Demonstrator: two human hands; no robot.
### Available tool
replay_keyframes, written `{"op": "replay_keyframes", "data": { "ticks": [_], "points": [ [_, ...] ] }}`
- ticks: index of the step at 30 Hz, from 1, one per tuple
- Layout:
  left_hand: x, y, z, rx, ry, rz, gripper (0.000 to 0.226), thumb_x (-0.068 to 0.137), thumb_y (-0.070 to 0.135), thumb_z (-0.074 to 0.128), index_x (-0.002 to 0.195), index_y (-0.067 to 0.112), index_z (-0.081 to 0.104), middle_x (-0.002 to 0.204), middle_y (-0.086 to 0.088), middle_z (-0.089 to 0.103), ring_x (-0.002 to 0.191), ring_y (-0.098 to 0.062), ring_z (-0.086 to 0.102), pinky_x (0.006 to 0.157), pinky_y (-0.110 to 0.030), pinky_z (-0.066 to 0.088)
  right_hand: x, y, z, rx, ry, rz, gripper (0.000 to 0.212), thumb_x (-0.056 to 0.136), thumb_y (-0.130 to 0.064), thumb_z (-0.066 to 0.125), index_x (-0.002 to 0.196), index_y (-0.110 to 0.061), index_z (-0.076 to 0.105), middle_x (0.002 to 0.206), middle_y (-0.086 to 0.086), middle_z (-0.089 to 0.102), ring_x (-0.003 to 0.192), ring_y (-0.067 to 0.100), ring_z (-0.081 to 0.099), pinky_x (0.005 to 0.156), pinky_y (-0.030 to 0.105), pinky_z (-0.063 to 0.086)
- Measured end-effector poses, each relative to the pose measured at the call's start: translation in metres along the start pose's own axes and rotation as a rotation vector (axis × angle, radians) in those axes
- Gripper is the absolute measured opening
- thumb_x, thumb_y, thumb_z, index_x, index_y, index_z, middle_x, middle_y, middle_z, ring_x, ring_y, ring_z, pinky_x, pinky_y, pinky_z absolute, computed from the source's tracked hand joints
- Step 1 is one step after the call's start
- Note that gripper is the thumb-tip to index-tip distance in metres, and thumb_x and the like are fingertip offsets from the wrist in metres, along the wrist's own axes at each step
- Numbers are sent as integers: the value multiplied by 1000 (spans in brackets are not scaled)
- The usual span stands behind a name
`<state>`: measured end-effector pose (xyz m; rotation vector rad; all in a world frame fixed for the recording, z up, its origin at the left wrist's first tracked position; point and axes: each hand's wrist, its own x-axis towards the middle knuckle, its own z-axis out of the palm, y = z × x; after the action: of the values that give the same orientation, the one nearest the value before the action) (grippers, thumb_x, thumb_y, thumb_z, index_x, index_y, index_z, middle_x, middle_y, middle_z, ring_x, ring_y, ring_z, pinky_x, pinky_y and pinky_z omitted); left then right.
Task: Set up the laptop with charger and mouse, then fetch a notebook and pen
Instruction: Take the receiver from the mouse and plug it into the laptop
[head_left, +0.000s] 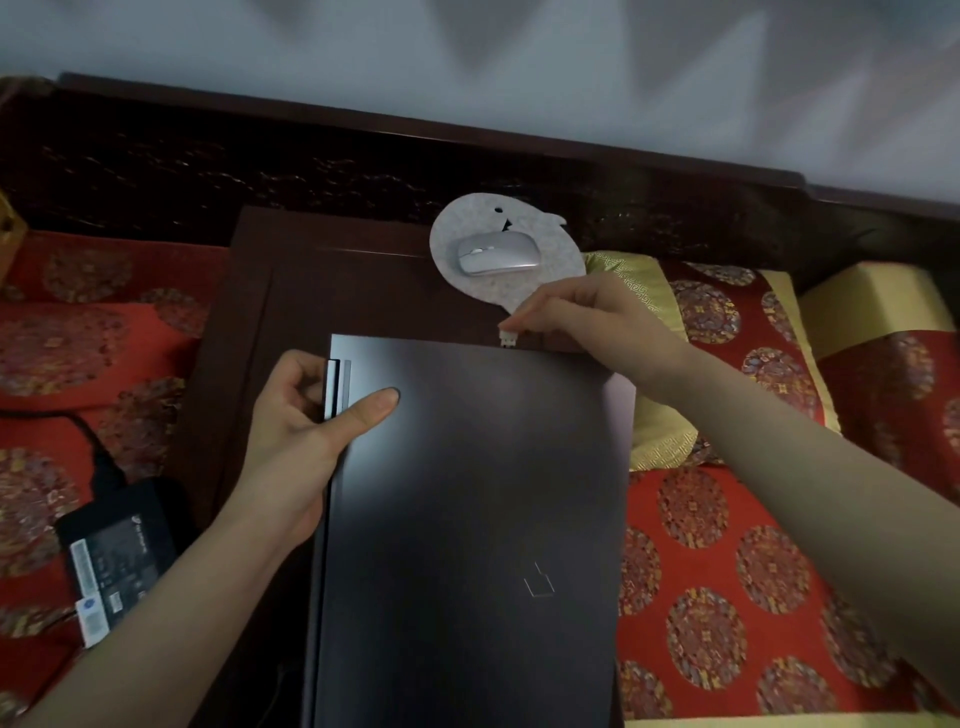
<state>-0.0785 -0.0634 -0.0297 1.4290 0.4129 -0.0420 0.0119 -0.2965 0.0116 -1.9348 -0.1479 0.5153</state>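
Dark grey laptop (467, 519), lid shut, filling the lower centre of the head view on a dark wooden desk (291, 291). Gripped at its upper left corner by the left hand (306, 421), thumb flat on the lid, fingers curled round the edge. Pinched in the right hand (582, 312), just above the lid's far edge: a small white plug (508, 338), most likely the mouse receiver, though too small to tell for sure; touching the laptop or just clear of it, cannot tell.

Seemingly early in the task. Mouse (496, 253) already laid on a pale felt pad (550, 228) at upper centre. Charger brick (111, 556) with its black cable at lower left on the red patterned cushion (727, 519), not visibly connected. No notebook or pen anywhere in frame; lid not yet opened.

Little spare room: desk narrow, laptop reaching close to its right edge beside a yellow cushion (654, 441), pad overhanging the far right corner. Bare wood only to the upper left. Carved dark rail (260, 156) just behind.
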Motion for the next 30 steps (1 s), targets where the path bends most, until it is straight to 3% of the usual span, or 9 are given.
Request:
{"op": "replay_keyframes", "data": {
  "ticks": [5, 9, 11, 15, 18, 21, 23, 25, 30],
  "points": [
    [7, -7, 5, 24, 31, -28, 40, 63, 9, 78, 96, 6, 54, 92, -16, 66, 80, -29, 66, 77, -47, 57, 3, 6, 0, 50, -17, 86, 25, 89, -11, 55, 84, 4, 74, 82, -2, 75, 78, 8, 66, 70, 14, 49],
    [20, -22, 4, 69, 57, -99, 47, 63, 14, 84, 97, 5, 52, 106, -30, 62, 90, -43, 65, 81, -60, 54, 12, 21, 3, -68, -31, 85, 19, 88, -18, 63, 86, -2, 74, 86, -2, 73, 79, 8, 66, 73, 16, 49],
    [28, -31, 4, 89, 76, -145, 45, 67, 14, 82, 98, 6, 50, 106, -27, 63, 88, -39, 67, 79, -57, 56, 19, 36, 12, -161, -58, 68, 16, 87, -21, 67, 95, -8, 72, 98, -1, 73, 92, 10, 67, 84, 21, 50],
    [40, -47, 4, 147, 84, -204, 44, 74, 13, 77, 102, 8, 44, 102, -19, 63, 81, -28, 66, 75, -48, 58, 31, 72, 40, -379, 37, -32, 15, 84, -25, 70, 96, -17, 67, 90, 0, 67, 84, 13, 63, 81, 28, 49],
    [49, -56, -3, 391, 9, -219, 52, 76, 35, 75, 111, 13, 44, 106, -9, 64, 91, -25, 65, 81, -48, 56, 39, 88, 51, -388, 122, -52, 12, 82, -21, 69, 93, -16, 68, 91, 3, 67, 86, 17, 63, 83, 29, 48],
    [59, -57, -12, 738, -123, -132, 54, 77, 54, 66, 109, 15, 46, 110, -3, 62, 98, -23, 61, 84, -38, 52, 44, 94, 52, -394, 121, -23, 11, 83, -17, 67, 93, -16, 70, 91, 0, 66, 82, 12, 59, 76, 16, 42],
    [67, -58, -17, 893, -178, -84, 60, 75, 61, 62, 107, 10, 51, 112, -8, 64, 103, -26, 59, 86, -41, 51, 46, 94, 52, -425, 112, -22, 12, 83, -17, 66, 94, -16, 71, 91, 0, 65, 81, 9, 56, 70, 4, 36],
    [74, -59, -20, 966, -218, -81, 65, 75, 63, 60, 108, 9, 52, 116, -11, 64, 107, -27, 59, 88, -41, 51, 48, 94, 52, -446, 101, -23, 12, 83, -17, 67, 94, -16, 71, 90, -1, 64, 79, 8, 55, 67, 3, 35],
    [81, -62, -17, 1093, -232, -104, 73, 73, 67, 57, 112, 6, 50, 120, -16, 60, 112, -33, 54, 93, -44, 48, 51, 103, 55, -463, 141, -29, 10, 81, -20, 69, 91, -20, 71, 86, -1, 56, 77, 13, 56, 80, 29, 46]
  ]
}}
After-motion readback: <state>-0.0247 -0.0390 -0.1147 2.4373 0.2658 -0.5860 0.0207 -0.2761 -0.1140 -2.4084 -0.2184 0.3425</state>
